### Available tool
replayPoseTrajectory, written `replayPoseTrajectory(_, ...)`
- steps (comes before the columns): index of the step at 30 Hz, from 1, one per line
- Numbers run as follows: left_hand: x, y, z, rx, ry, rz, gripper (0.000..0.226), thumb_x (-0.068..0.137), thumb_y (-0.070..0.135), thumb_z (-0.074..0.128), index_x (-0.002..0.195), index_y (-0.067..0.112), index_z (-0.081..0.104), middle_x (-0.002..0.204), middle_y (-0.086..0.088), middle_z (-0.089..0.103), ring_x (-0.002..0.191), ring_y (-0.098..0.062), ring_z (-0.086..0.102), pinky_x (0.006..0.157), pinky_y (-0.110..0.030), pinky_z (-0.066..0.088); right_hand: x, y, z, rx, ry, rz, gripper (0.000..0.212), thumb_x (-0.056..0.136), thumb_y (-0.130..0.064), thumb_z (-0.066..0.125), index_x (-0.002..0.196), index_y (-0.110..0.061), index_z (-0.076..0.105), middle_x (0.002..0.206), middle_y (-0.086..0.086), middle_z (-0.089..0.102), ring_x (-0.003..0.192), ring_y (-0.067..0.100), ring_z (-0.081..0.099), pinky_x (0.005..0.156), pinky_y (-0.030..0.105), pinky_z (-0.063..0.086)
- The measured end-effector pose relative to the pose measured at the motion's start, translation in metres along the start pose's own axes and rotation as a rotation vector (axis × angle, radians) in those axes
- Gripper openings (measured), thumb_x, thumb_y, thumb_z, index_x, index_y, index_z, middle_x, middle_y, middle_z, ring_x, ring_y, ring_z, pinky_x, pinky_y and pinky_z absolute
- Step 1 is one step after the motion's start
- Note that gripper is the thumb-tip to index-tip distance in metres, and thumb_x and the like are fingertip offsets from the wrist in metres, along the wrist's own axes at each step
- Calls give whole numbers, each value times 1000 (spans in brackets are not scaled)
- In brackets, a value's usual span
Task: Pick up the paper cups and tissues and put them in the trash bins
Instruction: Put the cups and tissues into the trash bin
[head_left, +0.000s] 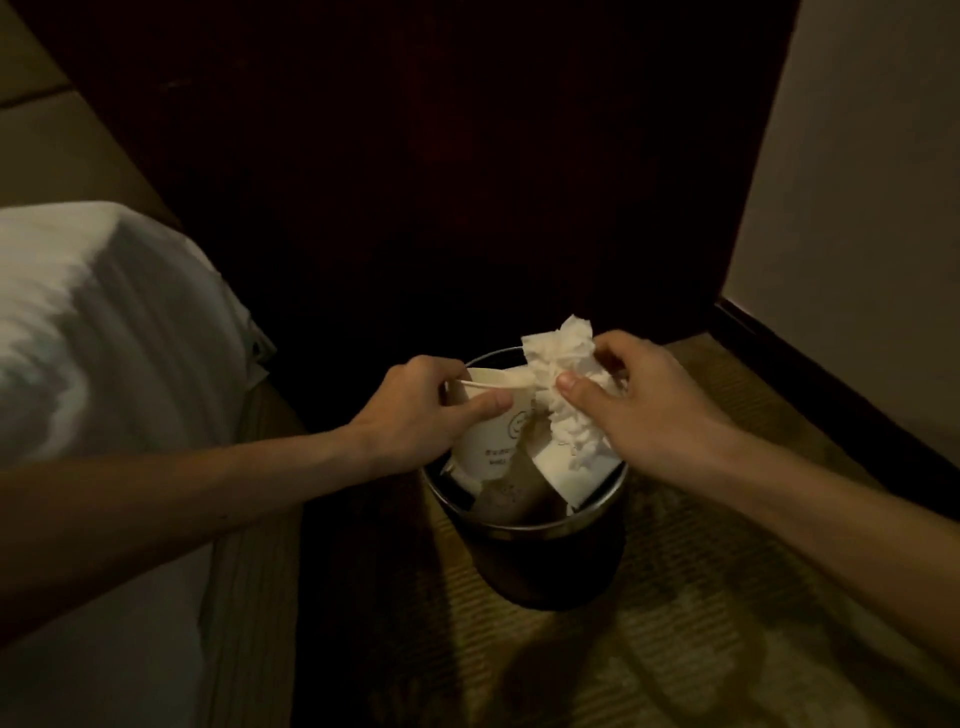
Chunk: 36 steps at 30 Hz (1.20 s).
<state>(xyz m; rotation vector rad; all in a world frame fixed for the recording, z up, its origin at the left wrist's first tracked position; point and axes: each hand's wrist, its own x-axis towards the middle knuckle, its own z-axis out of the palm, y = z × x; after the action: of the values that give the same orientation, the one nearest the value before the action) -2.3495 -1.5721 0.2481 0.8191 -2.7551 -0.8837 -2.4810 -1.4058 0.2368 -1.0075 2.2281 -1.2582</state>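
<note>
A round dark trash bin (524, 540) with a metal rim stands on the carpet in the middle of the view. Over its mouth my left hand (415, 410) grips a white paper cup (493, 441) by the rim, thumb on the outside, the cup tilted with its base down in the bin. My right hand (644, 400) pinches a crumpled white tissue (561, 374) above the bin's right side; the tissue hangs down past the rim. Another cup (511, 499) lies dimly inside the bin beneath them.
A bed with white bedding (93, 332) runs along the left. Dark wooden furniture (441, 156) stands right behind the bin. A pale wall (857, 182) with a dark skirting board rises at the right. Patterned carpet (675, 649) covers the floor.
</note>
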Motion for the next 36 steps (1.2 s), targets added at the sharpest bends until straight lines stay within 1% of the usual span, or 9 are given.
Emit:
replayPoseTrajectory(2, 11, -10, 6, 94, -37, 6, 40, 91, 49, 56, 98, 12, 67, 92, 3, 66, 76, -5, 64, 54, -20, 53, 8, 4, 16, -44, -15, -34, 48, 91, -45, 60, 133, -23, 53, 124, -4, 53, 115, 15, 52, 84, 26, 48)
replayPoseTrajectory(6, 26, -29, 8, 208, -128, -20, 34, 101, 38, 46, 101, 10, 65, 98, -6, 65, 83, -16, 61, 66, -28, 51, 16, 9, 35, -160, -9, -132, 50, 85, -54, 61, 128, -27, 57, 94, -26, 38, 116, 17, 46, 96, 40, 44)
replayPoseTrajectory(8, 34, -38, 4, 397, -188, -54, 30, 102, 34, 45, 104, 12, 64, 117, -10, 60, 104, -23, 57, 86, -39, 49, 20, 8, 43, -200, -41, -173, 52, 85, -55, 62, 129, -27, 58, 99, -27, 43, 115, 15, 47, 96, 38, 44)
replayPoseTrajectory(11, 39, -39, -8, 584, -292, -91, 39, 99, 34, 51, 137, 29, 48, 146, -8, 32, 136, -30, 27, 111, -45, 32, 22, 7, 57, -280, -133, -268, 49, 86, -53, 62, 126, -24, 60, 119, -9, 59, 106, 10, 49, 86, 31, 42)
replayPoseTrajectory(14, 38, -20, -26, 422, -146, 88, 42, 96, 30, 56, 137, 32, 46, 135, -4, 41, 120, -20, 45, 93, -28, 45, 20, 9, 62, -321, -147, -317, 43, 87, -51, 62, 121, -24, 62, 114, -9, 59, 95, 3, 44, 77, 25, 35)
replayPoseTrajectory(17, 27, -5, -32, 160, -342, 173, 23, 99, 23, 54, 121, 29, 58, 103, 9, 62, 80, -4, 67, 63, -22, 58, 16, 7, 65, -375, -149, -368, 33, 88, -43, 65, 115, -25, 63, 104, -10, 57, 88, 2, 43, 71, 22, 32)
replayPoseTrajectory(23, 11, -30, -3, 289, -414, 132, 25, 91, 24, 69, 113, 16, 66, 109, 5, 68, 99, -6, 64, 88, -27, 55, 5, 4, 69, -474, -217, -443, 35, 84, -41, 70, 93, -26, 40, 87, -14, 42, 77, 11, 43, 59, 21, 25)
replayPoseTrajectory(31, 6, -58, 43, 247, -335, 193, 13, 86, 20, 73, 98, 16, 73, 89, 10, 65, 87, -6, 62, 74, -16, 49, 2, 16, 75, -892, -347, -628, 36, 95, -50, 47, 101, -20, 66, 110, -3, 66, 115, 20, 48, 96, 37, 27)
replayPoseTrajectory(36, 19, -45, 25, 375, -591, 212, 18, 96, 30, 60, 102, 20, 74, 88, 9, 70, 83, -7, 62, 73, -22, 48, -3, 15, 69, -902, -423, -724, 47, 99, -43, 28, 94, -23, 70, 97, -1, 71, 106, 20, 59, 98, 41, 33)
